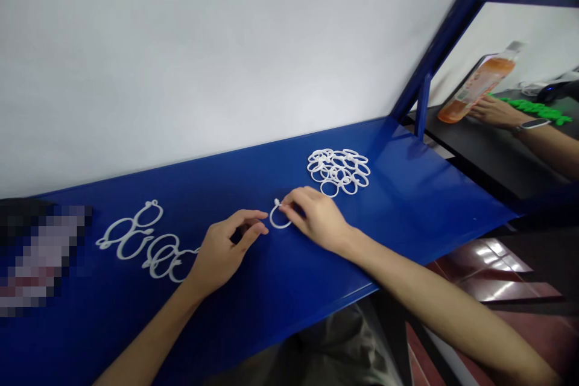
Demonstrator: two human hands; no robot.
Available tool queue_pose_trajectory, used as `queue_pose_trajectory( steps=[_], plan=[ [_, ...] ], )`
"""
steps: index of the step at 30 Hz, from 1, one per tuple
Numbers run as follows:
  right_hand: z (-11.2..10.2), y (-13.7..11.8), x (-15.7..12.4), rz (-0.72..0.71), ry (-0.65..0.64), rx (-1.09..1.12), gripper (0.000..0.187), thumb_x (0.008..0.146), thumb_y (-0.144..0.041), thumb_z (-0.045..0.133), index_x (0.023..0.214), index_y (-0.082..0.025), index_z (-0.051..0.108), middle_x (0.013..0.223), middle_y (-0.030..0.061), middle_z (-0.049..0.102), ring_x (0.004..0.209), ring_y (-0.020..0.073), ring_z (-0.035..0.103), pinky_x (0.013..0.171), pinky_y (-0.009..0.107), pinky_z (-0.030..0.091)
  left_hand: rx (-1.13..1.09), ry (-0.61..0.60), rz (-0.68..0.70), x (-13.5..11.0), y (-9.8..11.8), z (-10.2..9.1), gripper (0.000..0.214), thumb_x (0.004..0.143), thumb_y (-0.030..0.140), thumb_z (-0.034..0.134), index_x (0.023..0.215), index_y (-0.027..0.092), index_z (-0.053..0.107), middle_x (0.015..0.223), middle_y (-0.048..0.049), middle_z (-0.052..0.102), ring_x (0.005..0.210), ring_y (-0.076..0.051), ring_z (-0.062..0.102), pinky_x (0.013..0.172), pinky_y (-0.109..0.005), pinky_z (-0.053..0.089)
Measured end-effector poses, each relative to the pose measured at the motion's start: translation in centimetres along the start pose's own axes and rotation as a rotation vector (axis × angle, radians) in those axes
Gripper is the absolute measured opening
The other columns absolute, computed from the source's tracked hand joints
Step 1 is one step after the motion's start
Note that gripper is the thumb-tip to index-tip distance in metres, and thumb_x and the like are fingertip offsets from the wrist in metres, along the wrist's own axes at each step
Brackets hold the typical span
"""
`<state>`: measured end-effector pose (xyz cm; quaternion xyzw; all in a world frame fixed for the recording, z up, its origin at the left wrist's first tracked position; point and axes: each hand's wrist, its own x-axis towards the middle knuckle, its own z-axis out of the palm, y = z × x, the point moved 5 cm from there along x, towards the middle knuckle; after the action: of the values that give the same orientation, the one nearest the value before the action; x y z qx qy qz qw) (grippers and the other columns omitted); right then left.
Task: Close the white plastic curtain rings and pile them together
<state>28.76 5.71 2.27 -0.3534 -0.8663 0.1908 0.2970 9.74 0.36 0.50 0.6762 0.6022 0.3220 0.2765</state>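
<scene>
On the blue shelf point(407, 199) my right hand point(316, 217) pinches a single white plastic ring point(279, 217) at its clasp end. My left hand point(224, 250) rests just left of that ring, fingers curled loosely with the tips near it, not clearly holding anything. A heap of several white rings point(339, 170) lies behind my right hand. To the left of my left hand several more white rings point(145, 241) are laid out in a loose row.
A white wall rises behind the shelf. A blue slanted frame post point(452, 30) stands at the right. Beyond it, another person's hand point(493, 111) rests by an orange drink bottle point(479, 81) and green pieces point(538, 110) on a dark table. A blurred patch point(40, 259) sits far left.
</scene>
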Motion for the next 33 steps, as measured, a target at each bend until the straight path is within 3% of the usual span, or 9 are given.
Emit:
queue_pose_trajectory(
  steps=[3, 8, 11, 15, 19, 26, 33],
  plan=[
    [-2.3, 2.7, 0.3, 0.038, 0.051, -0.158, 0.021, 0.103, -0.031, 0.049, 0.101, -0.019, 0.066, 0.097, 0.0067, 0.069, 0.091, 0.019, 0.061, 0.081, 0.033, 0.048, 0.14, 0.091, 0.072, 0.1, 0.7, -1.0, 0.032, 0.096, 0.049, 0.053, 0.107, 0.025, 0.071, 0.088, -0.002, 0.076, 0.076, -0.017, 0.068, 0.063, -0.027, 0.052],
    [-5.2, 6.6, 0.6, 0.027, 0.136, -0.411, 0.019, 0.099, -0.026, 0.054, 0.1, -0.02, 0.071, 0.102, 0.0104, 0.067, 0.098, 0.0256, 0.053, 0.086, 0.041, 0.048, 0.51, 0.29, 0.184, 0.8, -0.1, -3.7, 0.03, 0.097, 0.041, 0.048, 0.102, 0.021, 0.07, 0.097, -0.0071, 0.075, 0.094, -0.025, 0.065, 0.091, -0.041, 0.05],
    [-5.5, 7.4, 0.5, 0.036, 0.166, -0.482, 0.02, 0.098, -0.027, 0.054, 0.099, -0.019, 0.073, 0.104, 0.0121, 0.065, 0.099, 0.0272, 0.05, 0.086, 0.044, 0.048, 0.711, 0.317, 0.121, 1.2, -1.8, -5.4, 0.034, 0.097, 0.041, 0.044, 0.105, 0.019, 0.068, 0.104, -0.0118, 0.073, 0.102, -0.031, 0.061, 0.097, -0.048, 0.045],
    [-5.1, 7.6, 0.4, 0.041, 0.154, -0.536, 0.022, 0.098, -0.027, 0.054, 0.096, -0.018, 0.074, 0.104, 0.0133, 0.063, 0.099, 0.0279, 0.048, 0.087, 0.045, 0.049, 0.864, 0.305, -0.012, 1.4, -3.8, -7.2, 0.037, 0.097, 0.045, 0.044, 0.109, 0.02, 0.068, 0.109, -0.0156, 0.07, 0.105, -0.035, 0.057, 0.092, -0.048, 0.044],
    [-5.1, 7.8, 0.1, 0.046, 0.177, -0.527, 0.021, 0.097, -0.027, 0.055, 0.097, -0.018, 0.073, 0.104, 0.0129, 0.063, 0.1, 0.0281, 0.049, 0.087, 0.044, 0.049, 0.862, 0.285, -0.126, 1.3, -4.7, -8.9, 0.041, 0.096, 0.047, 0.043, 0.113, 0.019, 0.068, 0.114, -0.0152, 0.068, 0.108, -0.035, 0.055, 0.091, -0.047, 0.044],
    [-5.3, 7.8, 0.0, 0.06, 0.204, -0.473, 0.018, 0.096, -0.027, 0.056, 0.097, -0.018, 0.073, 0.102, 0.0119, 0.063, 0.099, 0.028, 0.05, 0.087, 0.044, 0.049, 0.804, 0.35, -0.283, 0.9, -6.0, -12.6, 0.036, 0.094, 0.038, 0.042, 0.108, 0.019, 0.068, 0.104, -0.0096, 0.068, 0.094, -0.026, 0.057, 0.092, -0.042, 0.045],
    [-5.7, 7.7, -0.1, 0.071, 0.225, -0.43, 0.017, 0.095, -0.028, 0.059, 0.097, -0.018, 0.072, 0.1, 0.0109, 0.063, 0.099, 0.0278, 0.049, 0.087, 0.043, 0.048, 0.829, 0.31, -0.411, 0.5, -7.6, -14.3, 0.039, 0.091, 0.034, 0.039, 0.109, 0.017, 0.069, 0.1, -0.011, 0.071, 0.093, -0.029, 0.061, 0.089, -0.044, 0.047]
  ],
)
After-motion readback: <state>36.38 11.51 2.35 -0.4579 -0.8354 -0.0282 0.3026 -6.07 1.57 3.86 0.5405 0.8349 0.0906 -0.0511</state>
